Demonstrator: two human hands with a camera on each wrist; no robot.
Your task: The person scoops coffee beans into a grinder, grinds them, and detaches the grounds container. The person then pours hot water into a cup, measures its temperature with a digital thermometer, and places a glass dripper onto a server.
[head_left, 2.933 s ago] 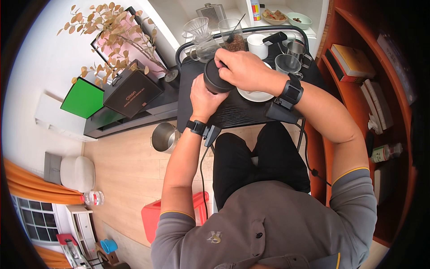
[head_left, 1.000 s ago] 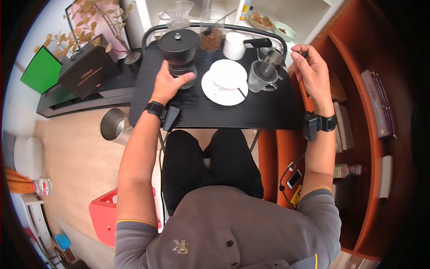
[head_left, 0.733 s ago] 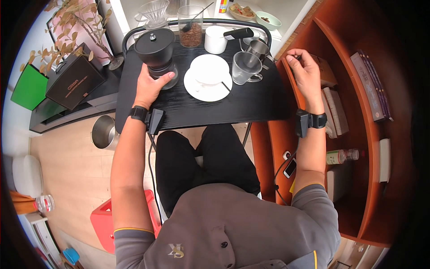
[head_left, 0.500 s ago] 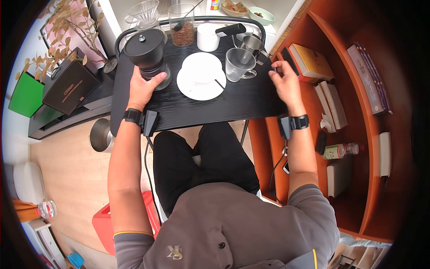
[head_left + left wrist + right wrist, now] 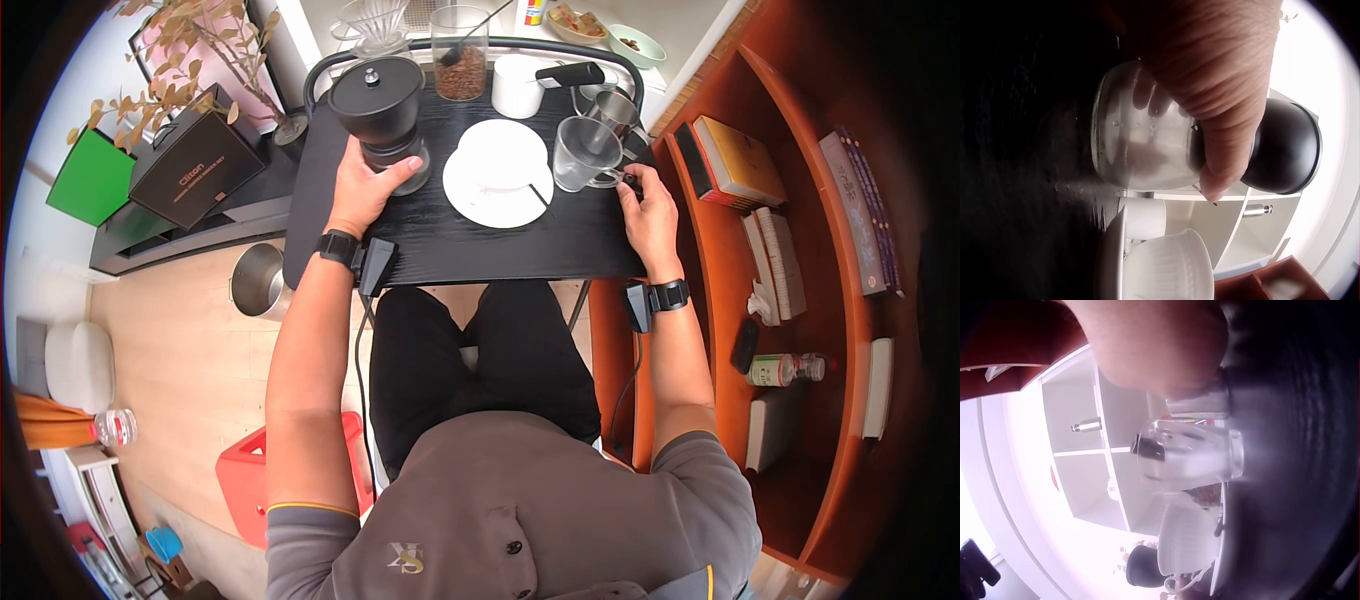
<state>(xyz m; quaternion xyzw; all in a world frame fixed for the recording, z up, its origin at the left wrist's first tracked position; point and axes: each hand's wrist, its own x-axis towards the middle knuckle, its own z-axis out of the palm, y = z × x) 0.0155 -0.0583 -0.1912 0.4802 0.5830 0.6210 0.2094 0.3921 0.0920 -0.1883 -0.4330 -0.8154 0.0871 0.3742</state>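
My left hand (image 5: 365,190) grips the black-topped grinder (image 5: 378,98) around its narrow middle; its glass base stands on the black table. In the left wrist view, the thumb (image 5: 1225,156) lies across the neck above the clear glass base (image 5: 1147,134). A small silver nut tops the lid. My right hand (image 5: 652,220) is at the table's right, pinching a small dark piece (image 5: 632,184) beside the glass cup (image 5: 585,152). In the right wrist view, that hand (image 5: 1160,350) is above the glass cup (image 5: 1191,456), its fingertips hidden.
A white cup and saucer (image 5: 497,205) with a dark stick stand mid-table. Behind are a jar of brown beans (image 5: 461,75), a white mug (image 5: 517,88), a metal pitcher (image 5: 612,112) and a glass dripper (image 5: 375,22). An orange-brown bookcase (image 5: 700,290) borders the right.
Both hands were on the grinder at first; it came down onto the table, held by the left. The right hand went out to the right, then back in beside the glass cup.
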